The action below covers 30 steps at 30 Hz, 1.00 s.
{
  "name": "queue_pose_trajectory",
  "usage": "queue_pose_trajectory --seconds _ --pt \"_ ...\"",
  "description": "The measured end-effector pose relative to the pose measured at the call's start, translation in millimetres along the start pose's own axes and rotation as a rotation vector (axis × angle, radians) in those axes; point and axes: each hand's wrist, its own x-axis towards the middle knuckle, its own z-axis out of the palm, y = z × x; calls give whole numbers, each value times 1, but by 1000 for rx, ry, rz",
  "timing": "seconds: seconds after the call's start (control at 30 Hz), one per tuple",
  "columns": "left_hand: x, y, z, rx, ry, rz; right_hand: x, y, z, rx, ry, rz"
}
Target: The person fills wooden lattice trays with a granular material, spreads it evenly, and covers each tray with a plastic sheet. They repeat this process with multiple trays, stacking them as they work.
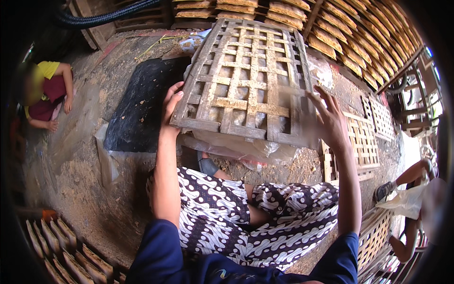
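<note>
A rectangular wooden lattice rack (pixel 248 74) of woven slats lies before me, tilted slightly, over a plastic-wrapped bundle (pixel 244 145). At the rack's near left corner, my left hand (pixel 172 106) grips the edge with its fingers curled over the side rail. My right hand (pixel 328 113) is beside the rack's right edge, fingers spread and partly blurred; whether it touches the frame is not certain. Left of the rack a dark sheet (pixel 142 106) lies on the ground, strewn with a few crumbs.
Shelves of flat pale slabs (pixel 330 39) stand behind. More lattice racks (pixel 361 142) lie at the right. A person (pixel 49 92) sits at the far left; another person (pixel 411 177) is at the right, near plastic. Upright slabs (pixel 71 248) fill the lower left corner.
</note>
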Motion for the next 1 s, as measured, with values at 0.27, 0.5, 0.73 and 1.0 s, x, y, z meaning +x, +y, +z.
queue_pose_trajectory --seconds 0.27,0.5,0.73,1.0 --pt "3 -11 -4 4 -33 45 -4 28 17 60 19 -126" --pt "-1 -7 0 -38 -35 41 10 26 7 -46 241 -207" --pt "-6 -6 9 -37 -57 89 19 20 21 126 211 -133" --pt "4 -21 7 -11 -87 87 55 54 -30 142 397 -113"
